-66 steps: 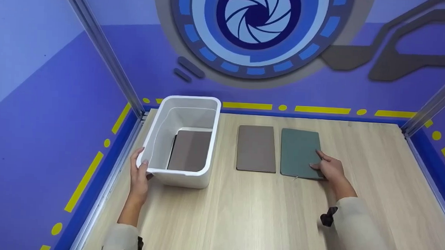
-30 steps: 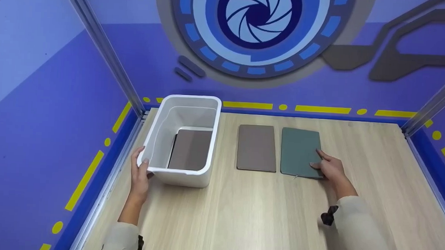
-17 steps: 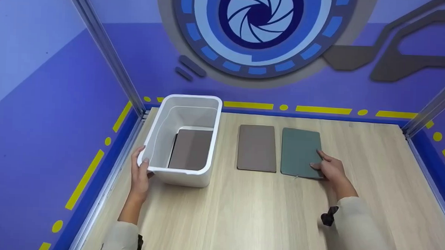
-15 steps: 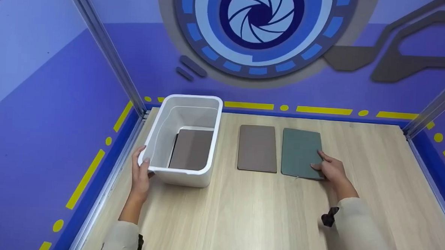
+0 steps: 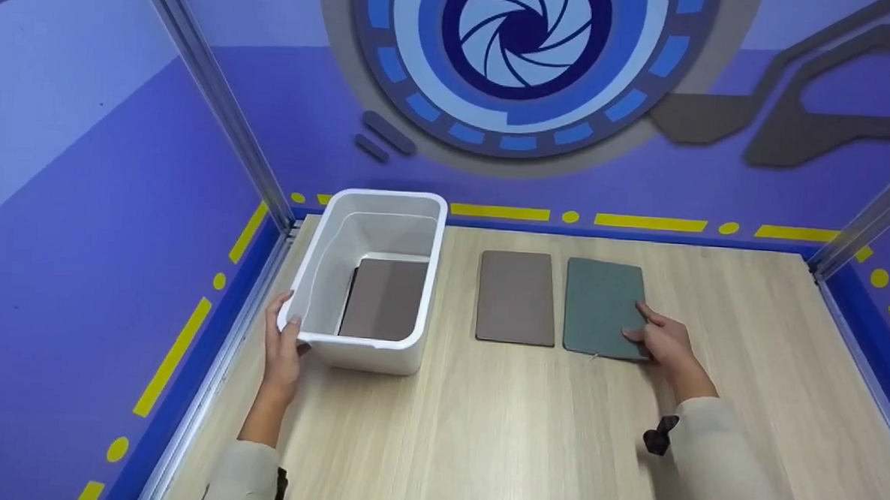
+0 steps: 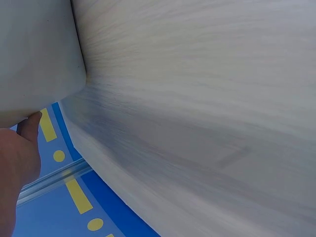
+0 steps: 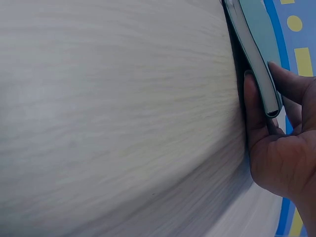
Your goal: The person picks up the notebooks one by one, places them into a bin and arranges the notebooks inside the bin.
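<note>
My left hand (image 5: 281,352) grips the near left corner of a white plastic bin (image 5: 366,343), with the thumb at the rim. A brown notebook (image 5: 386,300) lies flat on the bin's floor. At the right, my right hand (image 5: 666,346) pinches the right edge of a green notebook (image 5: 600,306). In the right wrist view that notebook (image 7: 261,74) sits between thumb and fingers, its edge lifted a little off the tabletop. Between bin and green notebook lies another brown notebook (image 5: 516,298), untouched by either hand. The left wrist view shows the outer wall of the bin (image 6: 39,54) and part of the hand.
The pale wood tabletop (image 5: 482,432) is bounded by a blue-purple back wall (image 5: 508,189) and side walls. Metal corner posts (image 5: 219,97) stand at the back left and right. The bin is close to the left and back walls.
</note>
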A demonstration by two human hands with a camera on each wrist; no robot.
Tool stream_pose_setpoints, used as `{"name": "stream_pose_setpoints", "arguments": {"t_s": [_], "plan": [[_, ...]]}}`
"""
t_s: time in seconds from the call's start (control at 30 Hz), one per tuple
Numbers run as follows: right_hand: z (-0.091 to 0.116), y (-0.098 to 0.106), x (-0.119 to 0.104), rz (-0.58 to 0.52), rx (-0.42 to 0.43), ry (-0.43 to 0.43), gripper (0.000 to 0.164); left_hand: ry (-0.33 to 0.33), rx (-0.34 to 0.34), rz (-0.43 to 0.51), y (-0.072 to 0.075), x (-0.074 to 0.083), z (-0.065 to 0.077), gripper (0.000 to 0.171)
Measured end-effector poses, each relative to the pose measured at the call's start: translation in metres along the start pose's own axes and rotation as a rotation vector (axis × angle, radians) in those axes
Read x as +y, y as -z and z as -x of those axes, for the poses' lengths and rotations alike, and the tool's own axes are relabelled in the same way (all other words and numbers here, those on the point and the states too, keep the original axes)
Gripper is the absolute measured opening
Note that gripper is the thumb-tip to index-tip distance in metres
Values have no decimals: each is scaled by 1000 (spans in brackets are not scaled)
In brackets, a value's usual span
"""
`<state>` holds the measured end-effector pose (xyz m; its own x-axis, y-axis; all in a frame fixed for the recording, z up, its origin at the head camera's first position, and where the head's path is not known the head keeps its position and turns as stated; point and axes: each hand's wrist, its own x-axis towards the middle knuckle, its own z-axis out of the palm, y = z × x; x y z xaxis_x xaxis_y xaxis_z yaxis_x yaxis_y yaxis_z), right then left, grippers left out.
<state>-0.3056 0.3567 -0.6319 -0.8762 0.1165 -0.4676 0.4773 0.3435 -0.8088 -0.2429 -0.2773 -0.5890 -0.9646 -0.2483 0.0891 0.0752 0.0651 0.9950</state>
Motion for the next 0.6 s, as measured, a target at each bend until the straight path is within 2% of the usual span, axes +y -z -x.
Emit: {"name": "stream_pose_setpoints", "arguments": {"t_s": [0.23, 0.6], "plan": [[0, 1, -1, 6, 6, 7, 81, -9, 5, 10, -1, -1, -1, 49], [2, 0, -1, 27, 10, 26, 79, 9, -32, -9, 0, 0, -1, 50]]}}
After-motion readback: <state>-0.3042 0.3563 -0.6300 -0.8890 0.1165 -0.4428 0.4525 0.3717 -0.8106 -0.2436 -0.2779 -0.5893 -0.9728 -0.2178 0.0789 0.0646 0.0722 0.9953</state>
